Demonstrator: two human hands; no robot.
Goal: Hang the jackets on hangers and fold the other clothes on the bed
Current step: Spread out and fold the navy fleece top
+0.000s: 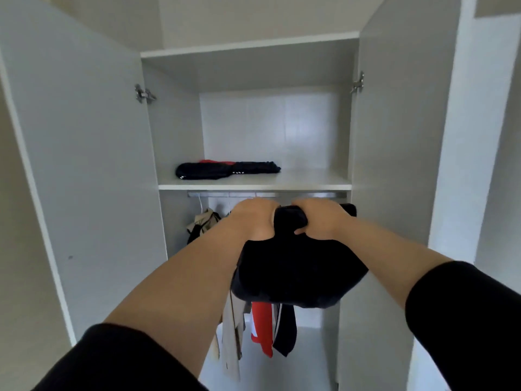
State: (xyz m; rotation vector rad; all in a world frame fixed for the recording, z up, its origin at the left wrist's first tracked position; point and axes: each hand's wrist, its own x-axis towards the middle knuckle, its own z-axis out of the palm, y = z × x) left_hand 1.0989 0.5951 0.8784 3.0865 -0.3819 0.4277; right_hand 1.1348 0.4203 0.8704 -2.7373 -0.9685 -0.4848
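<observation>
Between both sets of curled fingers, left hand [253, 218] and right hand [320, 221] grip a soft black bundle [298, 275] of cloth (matte, rounded); smooth white shelf [310, 179] just above.

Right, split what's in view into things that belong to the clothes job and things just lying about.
Belongs to the job:
- black garment, gripped by left hand and right hand
- folded clothes on the shelf
- beige jacket, red garment and dark garment hanging under the rail

Just there:
- wardrobe doors
- hinges
</observation>
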